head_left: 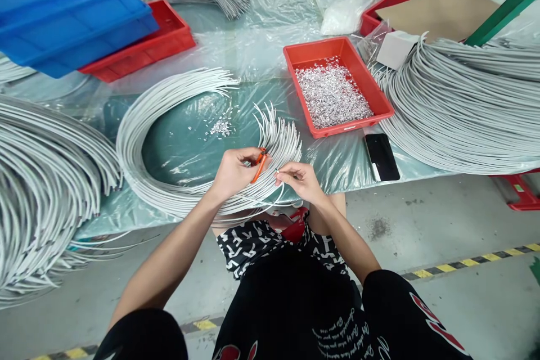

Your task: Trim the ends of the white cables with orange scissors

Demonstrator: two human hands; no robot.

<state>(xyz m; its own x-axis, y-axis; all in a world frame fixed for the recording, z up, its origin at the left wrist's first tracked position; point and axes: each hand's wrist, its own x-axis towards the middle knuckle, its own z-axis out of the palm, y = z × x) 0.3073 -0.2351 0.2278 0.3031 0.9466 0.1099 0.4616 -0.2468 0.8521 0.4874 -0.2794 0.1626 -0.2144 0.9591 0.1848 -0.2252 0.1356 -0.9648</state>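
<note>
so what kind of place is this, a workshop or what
Probably a small factory assembly bench. Big bundles of grey cables cover the table, a red tray holds tiny metal parts, and the left hand holds an orange tool at a cable end.

Open plastic sheeting (270, 62) runs up the table's middle, bare between the stacked blue trays (71, 8) and the red tray of metal bits (333, 87): widest lane for a reach. Inside the cable loop (169, 129) there is clear room, save a small scatter of metal bits (220, 127). Left side choked by the big cable heap (46, 180); right side by another heap (459, 112). A phone (382, 156) fills the gap beside the red tray (narrow passage only).
</note>
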